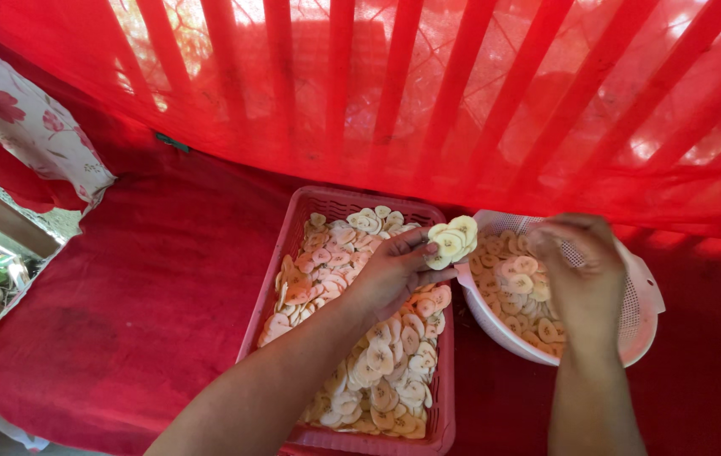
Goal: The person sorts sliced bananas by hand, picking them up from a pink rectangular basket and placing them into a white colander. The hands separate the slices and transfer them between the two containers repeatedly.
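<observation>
Red cloth underneath — left hand [390, 274] pinches pale, round banana slices [451, 239].

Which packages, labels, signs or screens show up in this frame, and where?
None: no package, label, sign or screen can be made out.
Only open containers show: a pink rectangular basket and a white round colander, both holding pale slices, on red cloth.

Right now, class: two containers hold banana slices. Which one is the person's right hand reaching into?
The round white colander, on the right. The right hand is over it; the rectangular pink basket sits under the left hand.
</observation>
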